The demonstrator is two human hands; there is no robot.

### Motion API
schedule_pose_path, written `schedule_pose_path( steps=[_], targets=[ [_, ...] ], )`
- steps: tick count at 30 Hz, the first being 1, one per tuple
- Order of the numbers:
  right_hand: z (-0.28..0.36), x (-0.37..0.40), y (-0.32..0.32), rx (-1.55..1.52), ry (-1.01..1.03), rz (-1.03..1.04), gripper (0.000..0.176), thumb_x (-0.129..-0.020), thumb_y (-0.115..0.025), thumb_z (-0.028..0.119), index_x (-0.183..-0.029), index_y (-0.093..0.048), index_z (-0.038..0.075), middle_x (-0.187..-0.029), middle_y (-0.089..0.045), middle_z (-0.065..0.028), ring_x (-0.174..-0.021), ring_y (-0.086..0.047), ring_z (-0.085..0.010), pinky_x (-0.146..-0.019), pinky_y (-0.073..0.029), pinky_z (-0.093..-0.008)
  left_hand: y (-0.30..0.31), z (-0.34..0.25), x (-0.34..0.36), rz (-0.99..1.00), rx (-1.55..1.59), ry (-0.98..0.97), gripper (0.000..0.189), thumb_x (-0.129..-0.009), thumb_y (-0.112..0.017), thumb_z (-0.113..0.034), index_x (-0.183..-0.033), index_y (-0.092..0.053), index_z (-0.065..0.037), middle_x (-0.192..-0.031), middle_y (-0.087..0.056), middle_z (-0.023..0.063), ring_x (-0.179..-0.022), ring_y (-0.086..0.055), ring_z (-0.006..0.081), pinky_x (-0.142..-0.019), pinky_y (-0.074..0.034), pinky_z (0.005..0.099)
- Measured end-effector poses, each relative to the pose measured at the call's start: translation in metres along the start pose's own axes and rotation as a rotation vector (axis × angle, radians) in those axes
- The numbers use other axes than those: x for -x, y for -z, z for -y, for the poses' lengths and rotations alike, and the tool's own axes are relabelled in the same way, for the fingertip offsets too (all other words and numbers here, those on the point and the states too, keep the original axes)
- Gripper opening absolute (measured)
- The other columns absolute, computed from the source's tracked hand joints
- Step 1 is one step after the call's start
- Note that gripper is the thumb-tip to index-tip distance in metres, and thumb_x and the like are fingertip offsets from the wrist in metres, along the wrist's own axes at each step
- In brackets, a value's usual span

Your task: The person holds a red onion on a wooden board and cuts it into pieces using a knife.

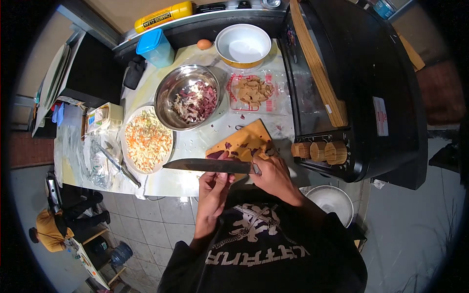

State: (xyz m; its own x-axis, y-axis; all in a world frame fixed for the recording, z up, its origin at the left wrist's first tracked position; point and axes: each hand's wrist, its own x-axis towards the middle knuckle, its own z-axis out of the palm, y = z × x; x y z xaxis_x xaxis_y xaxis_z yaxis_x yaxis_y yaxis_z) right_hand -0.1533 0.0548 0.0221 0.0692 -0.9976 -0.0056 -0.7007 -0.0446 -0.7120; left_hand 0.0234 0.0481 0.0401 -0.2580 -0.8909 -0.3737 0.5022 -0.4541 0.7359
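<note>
My right hand [273, 175] is closed around the handle of a large kitchen knife [205, 165], its long dark blade pointing left. At the middle of the blade is my left hand [213, 188], its thumb in front and a fingertip showing past the far edge, so it appears to pinch the blade. Dark purplish-red pieces [215, 155] lie by those fingertips; whether the fingers also hold one is hidden. Beneath the knife rests a wooden cutting board [249, 133] with several small dark scraps on it.
Beyond the board are a steel bowl [163, 107] of chopped purple and pale pieces, a plate [128, 158] of shredded vegetables, a bag [273, 100] with tan slices, a white bowl [243, 41] and an egg [204, 44]. Another knife [119, 166] lies left. A black oven [376, 107] stands right.
</note>
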Motion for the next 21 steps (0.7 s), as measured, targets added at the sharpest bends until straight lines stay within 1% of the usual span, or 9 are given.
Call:
schedule_pose_path(
  steps=[2,5,7,8,10,11,14,16,21],
  targets=[
    [-0.001,0.000,0.000,-0.033,0.007,-0.007,0.012,-0.073,-0.064,0.012,-0.079,-0.059,0.003,-0.066,-0.060,-0.0174,-0.064,-0.061,-0.0380,-0.059,-0.047,-0.0449,0.003,0.002,-0.001,0.002,0.016,-0.020,0.048,-0.091,-0.059,-0.011,-0.133,-0.041,0.004,-0.101,-0.059,0.0053,-0.080,-0.052,0.0096,-0.077,-0.045,0.0236],
    [0.000,0.000,0.004,-0.088,0.005,-0.044,0.010,-0.074,-0.064,0.011,-0.078,-0.058,0.004,-0.064,-0.060,-0.0162,-0.063,-0.061,-0.0369,-0.058,-0.047,-0.0440,0.007,0.004,-0.003,0.001,0.042,-0.038,0.042,-0.092,-0.058,-0.011,-0.129,-0.044,0.002,-0.102,-0.059,0.0062,-0.087,-0.056,0.0110,-0.079,-0.047,0.0256],
    [0.002,0.003,0.007,0.017,0.074,-0.032,0.020,-0.072,-0.068,0.017,-0.083,-0.059,0.004,-0.064,-0.061,-0.0163,-0.062,-0.062,-0.0367,-0.057,-0.048,-0.0439,0.001,0.003,-0.002,-0.053,0.003,-0.066,0.033,-0.094,-0.055,-0.016,-0.122,-0.047,-0.002,-0.103,-0.060,0.0073,-0.093,-0.059,0.0136,-0.080,-0.049,0.0283],
    [0.003,0.004,0.007,0.018,0.072,-0.033,0.020,-0.072,-0.068,0.017,-0.083,-0.059,0.004,-0.064,-0.061,-0.0163,-0.062,-0.062,-0.0367,-0.057,-0.048,-0.0439,0.002,0.004,-0.004,-0.051,0.002,-0.065,0.033,-0.094,-0.055,-0.016,-0.122,-0.047,-0.002,-0.103,-0.060,0.0073,-0.093,-0.059,0.0136,-0.080,-0.049,0.0283],
    [0.004,0.006,0.006,0.086,0.131,0.006,0.014,-0.070,-0.066,0.013,-0.076,-0.057,0.005,-0.061,-0.060,-0.0133,-0.058,-0.060,-0.0348,-0.054,-0.047,-0.0438,0.006,0.007,-0.007,-0.032,-0.040,-0.062,0.029,-0.095,-0.052,-0.023,-0.116,-0.048,-0.004,-0.104,-0.059,0.0086,-0.094,-0.061,0.0161,-0.080,-0.051,0.0300],
    [0.006,0.007,0.005,0.085,0.130,0.006,0.014,-0.070,-0.066,0.013,-0.076,-0.057,0.005,-0.061,-0.060,-0.0133,-0.058,-0.060,-0.0348,-0.054,-0.047,-0.0438,0.006,0.010,-0.007,-0.047,-0.076,-0.090,0.034,-0.094,-0.052,-0.030,-0.117,-0.049,-0.004,-0.106,-0.059,0.0090,-0.089,-0.061,0.0158,-0.077,-0.051,0.0298],
    [0.009,0.008,0.002,0.145,0.137,0.022,0.016,-0.068,-0.067,0.014,-0.076,-0.057,0.005,-0.059,-0.059,-0.0131,-0.056,-0.060,-0.0347,-0.053,-0.047,-0.0443,0.005,0.014,-0.007,-0.069,-0.089,-0.127,0.036,-0.093,-0.055,-0.033,-0.114,-0.052,-0.004,-0.108,-0.059,0.0089,-0.091,-0.060,0.0152,-0.079,-0.050,0.0291],
    [0.007,0.006,0.000,0.119,0.180,-0.004,0.015,-0.068,-0.066,0.014,-0.075,-0.056,0.006,-0.058,-0.058,-0.0130,-0.054,-0.059,-0.0346,-0.053,-0.047,-0.0448,0.009,0.021,-0.008,-0.082,-0.068,-0.116,0.037,-0.092,-0.055,-0.033,-0.114,-0.053,-0.003,-0.109,-0.059,0.0089,-0.092,-0.060,0.0151,-0.080,-0.050,0.0288],
    [0.007,0.007,0.001,0.135,0.171,-0.003,0.016,-0.068,-0.066,0.014,-0.075,-0.056,0.005,-0.058,-0.058,-0.0133,-0.053,-0.059,-0.0343,-0.051,-0.047,-0.0434,0.007,0.020,-0.008,-0.096,-0.080,-0.095,0.040,-0.092,-0.055,-0.035,-0.114,-0.053,-0.001,-0.109,-0.059,0.0089,-0.093,-0.058,0.0148,-0.081,-0.048,0.0275]
  ],
)
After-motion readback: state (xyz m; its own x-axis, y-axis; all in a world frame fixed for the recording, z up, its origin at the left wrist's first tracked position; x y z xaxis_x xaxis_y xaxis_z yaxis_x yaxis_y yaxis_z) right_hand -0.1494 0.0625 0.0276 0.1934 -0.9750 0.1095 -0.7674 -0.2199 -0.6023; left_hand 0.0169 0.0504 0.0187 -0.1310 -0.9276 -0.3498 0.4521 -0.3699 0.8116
